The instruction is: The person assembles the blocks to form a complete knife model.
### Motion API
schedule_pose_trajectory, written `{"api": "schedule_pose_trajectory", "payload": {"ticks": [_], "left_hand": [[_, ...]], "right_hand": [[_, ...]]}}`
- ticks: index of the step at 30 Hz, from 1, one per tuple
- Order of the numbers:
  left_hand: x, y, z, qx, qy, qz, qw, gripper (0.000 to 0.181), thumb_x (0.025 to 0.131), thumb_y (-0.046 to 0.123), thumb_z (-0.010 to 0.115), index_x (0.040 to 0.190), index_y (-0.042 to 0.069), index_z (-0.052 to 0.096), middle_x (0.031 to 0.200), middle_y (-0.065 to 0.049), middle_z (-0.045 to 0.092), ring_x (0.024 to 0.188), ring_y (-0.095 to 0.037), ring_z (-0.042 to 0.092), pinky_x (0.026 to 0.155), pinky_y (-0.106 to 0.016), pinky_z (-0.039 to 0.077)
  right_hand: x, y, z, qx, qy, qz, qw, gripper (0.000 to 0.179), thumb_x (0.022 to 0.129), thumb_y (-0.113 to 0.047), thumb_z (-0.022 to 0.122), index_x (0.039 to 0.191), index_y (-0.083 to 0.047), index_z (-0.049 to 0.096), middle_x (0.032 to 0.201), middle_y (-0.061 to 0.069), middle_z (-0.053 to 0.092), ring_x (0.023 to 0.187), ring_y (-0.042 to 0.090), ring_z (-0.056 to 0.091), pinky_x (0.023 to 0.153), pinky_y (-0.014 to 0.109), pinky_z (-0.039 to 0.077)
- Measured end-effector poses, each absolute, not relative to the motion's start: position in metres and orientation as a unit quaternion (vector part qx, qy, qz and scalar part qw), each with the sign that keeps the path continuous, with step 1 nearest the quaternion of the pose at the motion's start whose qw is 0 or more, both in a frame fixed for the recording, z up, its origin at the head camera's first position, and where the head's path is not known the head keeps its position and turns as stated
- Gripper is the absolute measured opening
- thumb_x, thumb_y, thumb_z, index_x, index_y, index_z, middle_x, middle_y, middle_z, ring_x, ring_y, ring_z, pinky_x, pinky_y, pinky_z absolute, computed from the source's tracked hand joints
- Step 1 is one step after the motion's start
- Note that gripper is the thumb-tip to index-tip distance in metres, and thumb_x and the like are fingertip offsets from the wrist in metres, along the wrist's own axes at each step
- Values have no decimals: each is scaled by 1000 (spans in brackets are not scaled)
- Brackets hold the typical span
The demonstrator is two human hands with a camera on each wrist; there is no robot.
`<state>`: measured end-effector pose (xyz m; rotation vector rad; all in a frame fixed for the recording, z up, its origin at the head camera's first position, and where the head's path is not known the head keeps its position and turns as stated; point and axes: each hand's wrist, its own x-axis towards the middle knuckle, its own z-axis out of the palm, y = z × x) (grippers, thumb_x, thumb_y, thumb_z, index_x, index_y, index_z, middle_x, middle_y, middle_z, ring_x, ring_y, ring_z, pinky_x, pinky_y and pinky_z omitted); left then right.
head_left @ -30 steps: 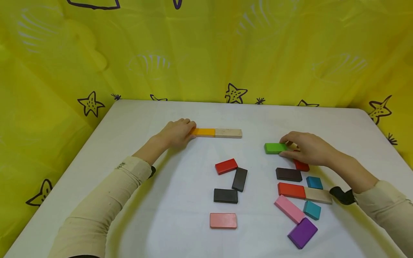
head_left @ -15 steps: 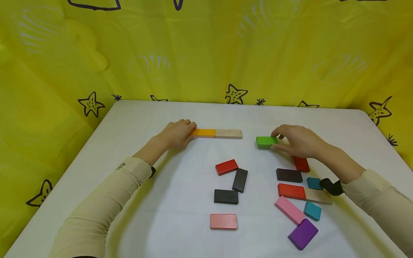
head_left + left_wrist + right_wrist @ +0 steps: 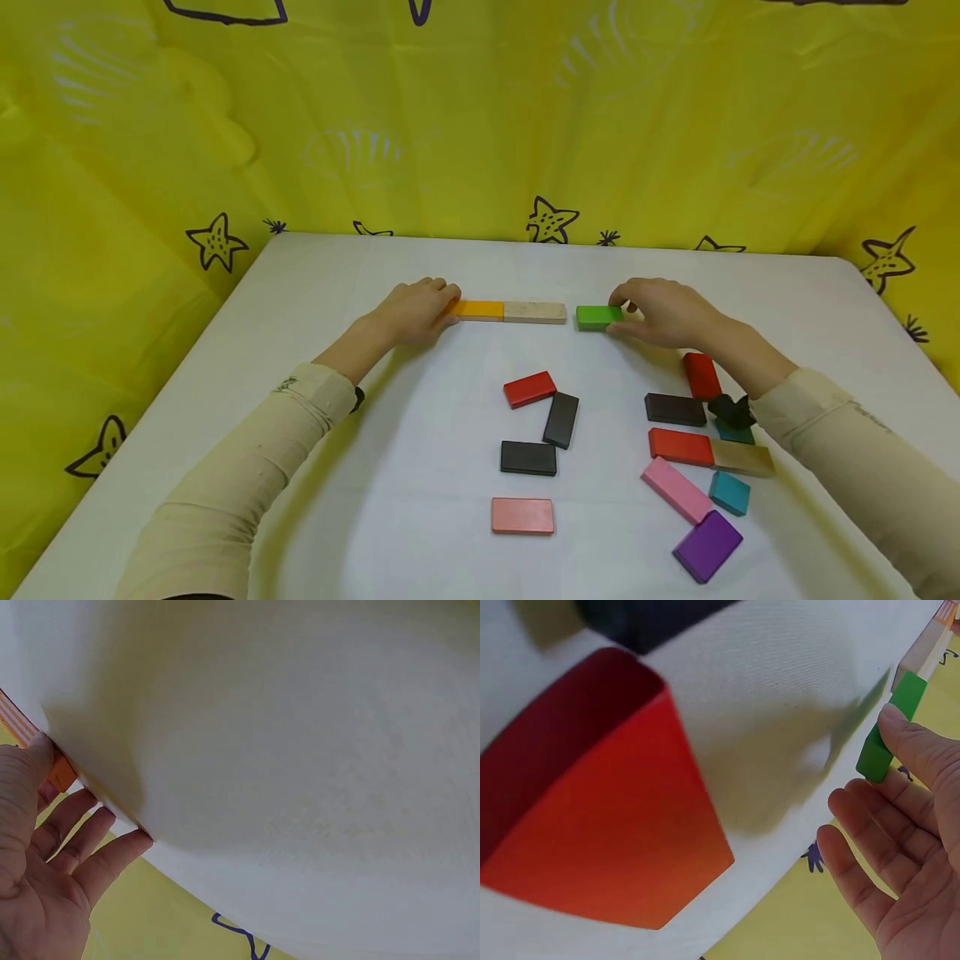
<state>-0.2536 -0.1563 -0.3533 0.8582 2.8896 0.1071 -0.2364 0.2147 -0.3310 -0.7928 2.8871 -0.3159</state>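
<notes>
At the far side of the table, my left hand (image 3: 416, 312) pinches the left end of an orange block (image 3: 480, 311) between thumb and fingers. A bare wood block (image 3: 535, 312) lies end to end with the orange one, on its right. My right hand (image 3: 663, 312) pinches a green block (image 3: 597, 317) by its right end, in line with the row and a small gap from the wood block. In the right wrist view the thumb lies on the green block (image 3: 892, 727), with the other fingers spread below it. The left wrist view shows the orange block's end (image 3: 62, 774) beside the left thumb.
Mid-table lie a red block (image 3: 529, 389), two black blocks (image 3: 561, 420) and a salmon block (image 3: 522, 517). Under the right forearm are more blocks, among them dark brown (image 3: 675, 409), red (image 3: 681, 447), pink (image 3: 677, 489), teal (image 3: 730, 492) and purple (image 3: 707, 546). A yellow curtain (image 3: 465, 125) hangs behind the table.
My right hand has carried the green block left and toward the far side, up close to the wood block. The left hand keeps its place on the orange block.
</notes>
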Motion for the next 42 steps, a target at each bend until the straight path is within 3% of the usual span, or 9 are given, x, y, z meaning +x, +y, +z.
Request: {"api": "schedule_pose_trajectory", "payload": {"ticks": [36, 42], "left_hand": [[-255, -153, -353, 284, 956, 31, 67, 36, 104, 29, 60, 134, 8, 57, 120, -11, 62, 105, -29, 57, 88, -44, 52], [-255, -154, -354, 283, 956, 27, 64, 35, 104, 29, 60, 132, 8, 57, 118, -11, 62, 103, -28, 57, 86, -44, 52]], "right_hand": [[-247, 200, -337, -247, 960, -107, 79, 40, 91, -22, 78, 122, 2, 69, 109, 15, 71, 95, 30, 62, 88, 50, 53], [-246, 201, -338, -254, 958, -109, 77, 48, 91, -25, 78, 128, 3, 65, 115, 18, 70, 101, 33, 64, 91, 54, 52]]}}
